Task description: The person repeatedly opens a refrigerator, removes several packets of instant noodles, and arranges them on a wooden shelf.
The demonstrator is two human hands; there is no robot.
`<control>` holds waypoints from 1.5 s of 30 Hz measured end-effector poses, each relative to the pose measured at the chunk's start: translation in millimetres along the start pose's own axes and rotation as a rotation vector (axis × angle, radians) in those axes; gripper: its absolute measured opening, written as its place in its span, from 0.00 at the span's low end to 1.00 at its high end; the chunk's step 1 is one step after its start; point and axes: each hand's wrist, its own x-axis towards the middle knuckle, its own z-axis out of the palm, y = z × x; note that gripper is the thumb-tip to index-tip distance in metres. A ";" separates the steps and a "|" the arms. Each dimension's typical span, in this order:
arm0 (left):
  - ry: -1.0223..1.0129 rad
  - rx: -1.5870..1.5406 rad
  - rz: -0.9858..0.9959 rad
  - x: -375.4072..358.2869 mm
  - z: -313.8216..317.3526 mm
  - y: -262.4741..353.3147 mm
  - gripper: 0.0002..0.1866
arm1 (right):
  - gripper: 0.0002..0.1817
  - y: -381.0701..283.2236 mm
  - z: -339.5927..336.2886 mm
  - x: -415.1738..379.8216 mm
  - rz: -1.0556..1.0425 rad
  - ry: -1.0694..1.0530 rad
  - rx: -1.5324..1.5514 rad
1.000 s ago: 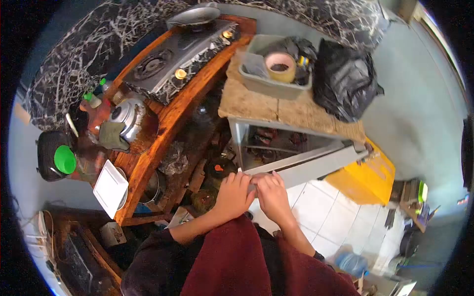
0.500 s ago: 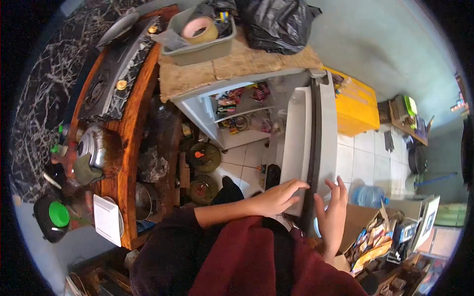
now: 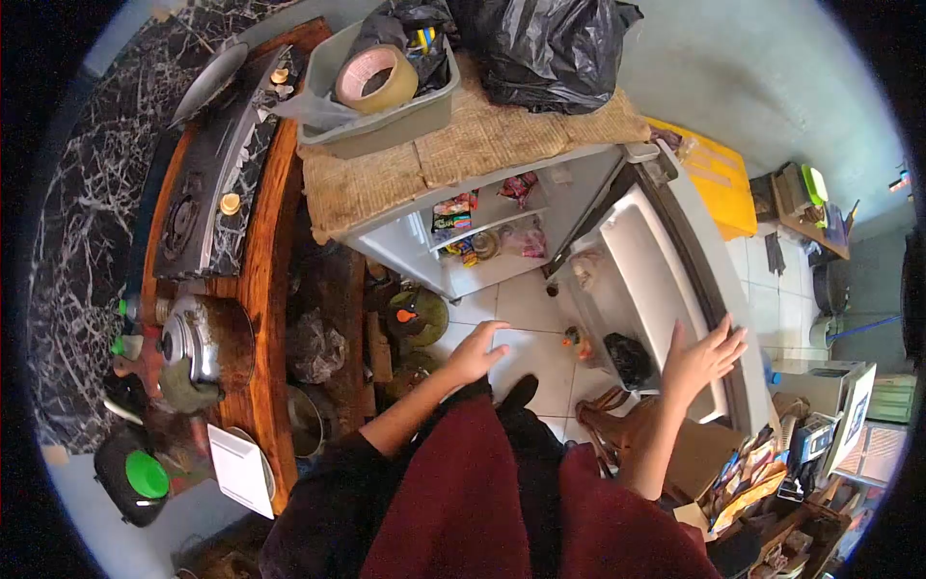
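A small grey fridge (image 3: pixel 502 207) with a smooth metal skin is seen from above, its top covered by a coarse woven mat (image 3: pixel 463 154). Its door (image 3: pixel 675 280), lined with moulded white plastic, is swung wide to the fridge's right, and crinkled food packets (image 3: pixel 482 227) are shown on the shelves inside. The right hand (image 3: pixel 699 357) is laid flat on the door's inner edge, its grip spread apart with nothing clasped. The left hand (image 3: pixel 477 352) is held loosely open in front of the fridge, above the glossy white floor tiles (image 3: pixel 531 338), touching nothing. Compared with half a second ago, the door is swung further open, and the left hand is taken off it.
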 end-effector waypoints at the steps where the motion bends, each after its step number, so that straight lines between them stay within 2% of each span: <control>1: -0.013 0.007 -0.007 3.3 -1.0 -19.7 0.21 | 0.37 -17.3 1.8 0.4 0.014 0.003 0.105; 3: 0.065 -0.256 -0.218 13.7 -7.6 -48.4 0.20 | 0.29 -45.6 25.7 -9.9 -0.078 0.004 0.545; 5: 0.060 -0.244 -0.242 31.2 -12.5 -88.1 0.20 | 0.22 -69.0 75.6 -44.7 -0.095 -0.303 0.668; 7: 0.108 -0.383 -0.236 60.9 -15.0 -142.2 0.19 | 0.19 -102.6 120.0 -67.2 -0.279 -0.483 0.796; 9: 0.178 -0.373 -0.493 97.3 -24.1 -166.1 0.18 | 0.18 -129.4 199.6 -96.2 -0.322 -0.740 0.891; 10: 0.178 -0.333 -0.488 113.5 -27.2 -205.0 0.16 | 0.18 -141.0 248.4 -108.4 -0.300 -0.705 0.923; 12: 0.327 -0.348 -0.578 147.3 -37.7 -278.2 0.17 | 0.17 -161.1 344.3 -133.7 -0.312 -0.814 0.960; 14: 0.483 -0.360 -0.634 178.8 -48.2 -334.9 0.17 | 0.16 -185.3 417.1 -126.0 -0.325 -0.966 0.760; 16: 0.592 -0.401 -0.643 209.4 -64.4 -350.8 0.17 | 0.14 -205.7 466.8 -111.3 -0.158 -0.837 0.830; 17: 0.638 -0.434 -0.648 219.6 -70.2 -352.9 0.17 | 0.15 -211.6 492.0 -97.7 -0.093 -1.001 0.935; 19: 0.719 -0.525 -0.687 237.9 -76.8 -359.6 0.17 | 0.15 -224.6 634.9 -120.8 -0.310 -0.471 1.150; 20: 0.758 -0.565 -0.720 244.3 -77.7 -365.7 0.17 | 0.17 -238.6 639.7 -112.2 -0.073 -0.746 1.335; 22: 0.836 -0.672 -0.837 263.0 -81.8 -393.6 0.19 | 0.17 -255.2 589.7 -85.7 0.290 -1.012 1.585; 24: 0.744 -0.669 -0.657 258.7 -79.6 -390.9 0.19 | 0.20 -265.6 540.5 -77.7 0.458 -1.032 1.662; 25: 0.754 -0.656 -0.684 261.3 -78.8 -392.3 0.19 | 0.21 -270.3 539.1 -81.1 0.510 -1.045 1.646; 26: 0.842 -0.589 -0.805 266.1 -77.8 -396.0 0.20 | 0.21 -277.3 549.0 -89.2 0.524 -1.070 1.638; 27: 0.926 -0.526 -0.919 270.9 -78.0 -399.0 0.21 | 0.20 -284.4 560.4 -93.6 0.471 -0.947 1.632; 28: 0.928 -0.530 -0.931 273.4 -80.3 -399.8 0.21 | 0.19 -291.0 570.7 -93.9 0.413 -0.819 1.622; 29: 0.882 -0.484 -0.899 272.9 -83.5 -400.8 0.21 | 0.19 -295.7 585.6 -91.0 0.411 -0.833 1.612; 31: 0.827 -0.438 -0.880 276.0 -87.3 -402.2 0.22 | 0.16 -296.6 613.2 -88.1 0.329 -0.936 1.311; 32: 0.915 -0.421 -0.898 279.1 -87.6 -399.3 0.22 | 0.16 -295.7 609.0 -88.8 0.336 -0.947 1.302; 33: 1.002 -0.400 -0.911 281.5 -88.4 -399.0 0.22 | 0.17 -295.5 594.7 -82.7 0.335 -0.804 1.198; 34: 0.998 -0.396 -0.923 280.6 -92.5 -409.7 0.22 | 0.18 -295.5 582.5 -79.0 0.329 -0.663 1.091; 36: 0.818 -0.788 -0.795 276.5 -101.4 -425.9 0.22 | 0.17 -294.7 573.6 -80.8 0.290 -0.608 1.145; 37: 0.815 -0.788 -0.800 275.3 -102.8 -433.2 0.22 | 0.17 -294.2 567.9 -80.5 0.246 -0.543 1.201; 39: 0.820 -0.604 -0.941 275.7 -99.3 -421.1 0.21 | 0.17 -295.6 559.4 -79.5 0.228 -0.496 1.215; 41: 0.850 -0.580 -0.948 273.6 -93.6 -412.9 0.19 | 0.16 -294.8 547.6 -72.8 0.206 -0.444 1.233; 43: 0.882 -0.548 -0.957 268.6 -89.3 -408.9 0.17 | 0.16 -289.7 533.2 -63.6 0.045 -0.458 1.327; 45: 0.917 -0.723 -0.746 264.2 -85.3 -415.2 0.15 | 0.16 -286.2 526.3 -55.6 0.086 -0.507 1.412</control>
